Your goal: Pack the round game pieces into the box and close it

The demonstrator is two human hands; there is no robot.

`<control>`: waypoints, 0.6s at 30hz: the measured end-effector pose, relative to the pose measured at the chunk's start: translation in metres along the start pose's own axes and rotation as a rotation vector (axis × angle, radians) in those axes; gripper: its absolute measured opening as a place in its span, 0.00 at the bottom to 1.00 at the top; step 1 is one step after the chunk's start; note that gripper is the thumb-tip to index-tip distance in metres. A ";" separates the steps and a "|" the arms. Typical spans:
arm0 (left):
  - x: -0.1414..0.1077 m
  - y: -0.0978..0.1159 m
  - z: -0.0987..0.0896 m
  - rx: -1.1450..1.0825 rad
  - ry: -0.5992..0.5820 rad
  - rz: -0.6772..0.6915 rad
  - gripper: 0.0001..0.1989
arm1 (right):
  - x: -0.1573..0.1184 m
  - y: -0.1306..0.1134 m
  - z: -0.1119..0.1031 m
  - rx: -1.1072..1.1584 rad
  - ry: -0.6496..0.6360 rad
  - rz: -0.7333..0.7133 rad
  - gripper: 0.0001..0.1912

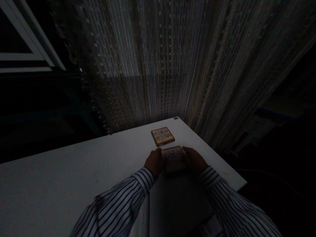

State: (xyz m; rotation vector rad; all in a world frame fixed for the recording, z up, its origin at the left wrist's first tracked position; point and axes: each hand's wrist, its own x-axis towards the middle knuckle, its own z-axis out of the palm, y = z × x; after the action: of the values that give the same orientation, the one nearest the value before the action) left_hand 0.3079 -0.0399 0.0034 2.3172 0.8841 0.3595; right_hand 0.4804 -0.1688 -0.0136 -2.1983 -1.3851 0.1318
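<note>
Between my two hands is a flat, square box with dark lettering on its printed top. My left hand grips its left edge, the thumb near the upper corner. On the opposite edge, my right hand is closed around the side. Just beyond it, a second box of similar print, with yellowish-brown sides, lies flat on the white table. Dim light hides the lower part of the held box and most of my fingers.
A curtain of hanging strings drops behind the table's far edges. At the table's far corner sits a small dark label. A pale frame shows at upper left. The table's right edge falls away into darkness, where a thin cable runs.
</note>
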 end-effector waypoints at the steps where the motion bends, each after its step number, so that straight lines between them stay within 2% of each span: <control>1: -0.001 -0.001 0.000 0.044 -0.005 0.074 0.26 | -0.003 -0.002 0.001 -0.026 0.011 -0.074 0.22; 3: -0.003 -0.005 0.003 0.119 -0.033 0.217 0.29 | -0.008 -0.005 0.002 -0.090 0.016 -0.190 0.22; 8: -0.003 -0.015 0.016 0.213 -0.094 0.443 0.33 | -0.015 -0.008 0.009 -0.242 0.044 -0.280 0.23; 14: -0.007 -0.011 0.013 0.334 -0.178 0.432 0.33 | -0.019 -0.006 0.015 -0.341 0.042 -0.251 0.22; 18: -0.010 -0.008 0.008 0.340 -0.169 0.429 0.33 | -0.023 -0.005 0.018 -0.381 0.061 -0.240 0.22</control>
State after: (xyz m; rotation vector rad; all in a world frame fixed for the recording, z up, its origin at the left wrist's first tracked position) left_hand 0.3005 -0.0453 -0.0083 2.8049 0.3804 0.1933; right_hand 0.4592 -0.1799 -0.0313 -2.2823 -1.7398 -0.3082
